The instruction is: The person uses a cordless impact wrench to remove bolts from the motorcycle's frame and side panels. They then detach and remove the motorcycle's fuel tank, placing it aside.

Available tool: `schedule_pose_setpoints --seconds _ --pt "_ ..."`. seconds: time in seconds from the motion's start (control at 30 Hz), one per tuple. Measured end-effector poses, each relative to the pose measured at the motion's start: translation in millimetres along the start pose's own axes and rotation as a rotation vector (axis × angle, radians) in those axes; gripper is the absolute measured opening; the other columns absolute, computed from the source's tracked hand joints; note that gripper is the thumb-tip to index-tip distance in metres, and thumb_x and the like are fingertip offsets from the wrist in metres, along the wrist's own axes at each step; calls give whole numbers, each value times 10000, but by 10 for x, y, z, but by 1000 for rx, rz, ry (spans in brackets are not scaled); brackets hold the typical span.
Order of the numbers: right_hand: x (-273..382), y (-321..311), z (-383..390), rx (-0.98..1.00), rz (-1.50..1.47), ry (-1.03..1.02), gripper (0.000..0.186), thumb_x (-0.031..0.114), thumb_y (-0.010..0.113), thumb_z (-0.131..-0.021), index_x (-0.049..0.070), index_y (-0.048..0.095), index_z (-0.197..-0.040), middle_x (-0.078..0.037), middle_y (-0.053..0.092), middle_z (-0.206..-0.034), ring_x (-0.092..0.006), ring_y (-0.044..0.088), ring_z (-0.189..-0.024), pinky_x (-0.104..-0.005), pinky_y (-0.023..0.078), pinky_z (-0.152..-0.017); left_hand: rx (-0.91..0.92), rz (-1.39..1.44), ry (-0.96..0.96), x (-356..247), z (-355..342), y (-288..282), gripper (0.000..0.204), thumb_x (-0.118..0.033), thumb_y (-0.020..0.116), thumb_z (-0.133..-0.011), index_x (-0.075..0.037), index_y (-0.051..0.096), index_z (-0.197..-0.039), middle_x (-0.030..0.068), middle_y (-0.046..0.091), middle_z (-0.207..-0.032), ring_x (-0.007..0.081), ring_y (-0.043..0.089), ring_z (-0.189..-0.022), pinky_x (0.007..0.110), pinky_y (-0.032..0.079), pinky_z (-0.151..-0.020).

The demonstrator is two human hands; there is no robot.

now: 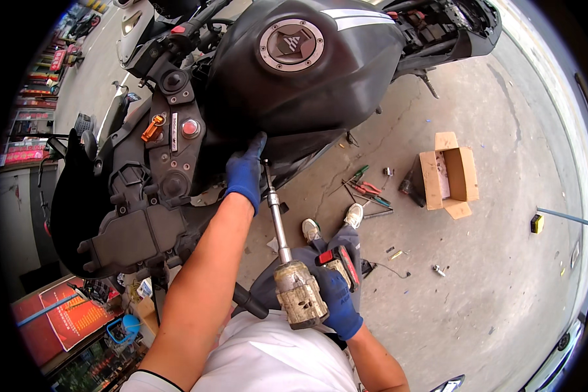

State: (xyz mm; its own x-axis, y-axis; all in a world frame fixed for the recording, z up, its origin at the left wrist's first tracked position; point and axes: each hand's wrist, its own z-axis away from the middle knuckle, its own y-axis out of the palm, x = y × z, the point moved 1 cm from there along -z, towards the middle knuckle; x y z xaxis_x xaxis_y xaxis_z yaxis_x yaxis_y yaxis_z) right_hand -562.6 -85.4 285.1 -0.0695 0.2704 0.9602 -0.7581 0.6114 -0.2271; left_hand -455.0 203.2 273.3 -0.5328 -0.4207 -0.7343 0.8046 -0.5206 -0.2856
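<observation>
My right hand (340, 304), in a blue glove, is wrapped round the handle of a worn, beige cordless impact wrench (300, 294). A red and black battery (346, 268) sits at the handle's end. From the wrench a long silver socket extension (277, 222) points away from me, its thin tip near the dark side panel (300, 150) under the black motorcycle fuel tank (300, 98). My left hand (245, 171), also blue-gloved, rests against this panel just left of the tip. One finger stretches forward; the others are partly hidden, and nothing shows in its grasp.
Handlebars and an orange key (152, 129) lie to the left. Pliers (369, 188) and other hand tools are scattered on the concrete floor beyond my shoes. An opened cardboard box (467, 173) stands to the right. At lower left is a red-topped bench (65, 313).
</observation>
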Motion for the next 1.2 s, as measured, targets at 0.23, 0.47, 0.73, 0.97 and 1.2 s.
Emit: schedule_pose_setpoints --seconds 0.23,0.47,0.73,0.97,1.2 --pt "220 -136 -159 -68 -125 -102 498 168 732 -718 13 561 -1160 -159 622 -968 -329 601 -873 -396 465 -769 -13 -22 -33 -10 -31 -18 545 -468 801 -684 -30 647 -970 6 527 -737 122 456 -625 275 409 -589" --pt "213 -242 -207 -42 -213 -115 493 147 732 -701 10 568 -1146 -161 632 -933 -339 610 -840 -393 472 -740 38 -6 -186 1 -53 -69 450 -520 803 -638 -144 563 -700 -31 365 -602 111 330 -502 260 320 -476" --pt "63 -234 -128 79 -212 -38 556 205 736 -741 12 533 -1221 -168 620 -1046 -321 603 -943 -387 462 -838 0 93 -277 -86 26 -61 267 -446 737 -720 -243 564 -723 -40 344 -588 94 346 -512 254 323 -492" --pt "81 -333 -238 108 -157 -100 547 204 714 -761 16 527 -1238 -182 614 -1022 -349 589 -925 -395 456 -810 -74 199 -285 -44 48 -83 273 -417 710 -770 -235 530 -676 -61 302 -532 68 297 -454 211 299 -414" --pt "247 -579 -310 76 -302 -2 566 207 724 -746 -1 534 -1237 -164 621 -1064 -303 598 -976 -382 447 -881 -14 0 13 241 -168 -115 688 -578 606 -810 33 590 -1125 117 599 -1040 219 521 -931 308 411 -849"
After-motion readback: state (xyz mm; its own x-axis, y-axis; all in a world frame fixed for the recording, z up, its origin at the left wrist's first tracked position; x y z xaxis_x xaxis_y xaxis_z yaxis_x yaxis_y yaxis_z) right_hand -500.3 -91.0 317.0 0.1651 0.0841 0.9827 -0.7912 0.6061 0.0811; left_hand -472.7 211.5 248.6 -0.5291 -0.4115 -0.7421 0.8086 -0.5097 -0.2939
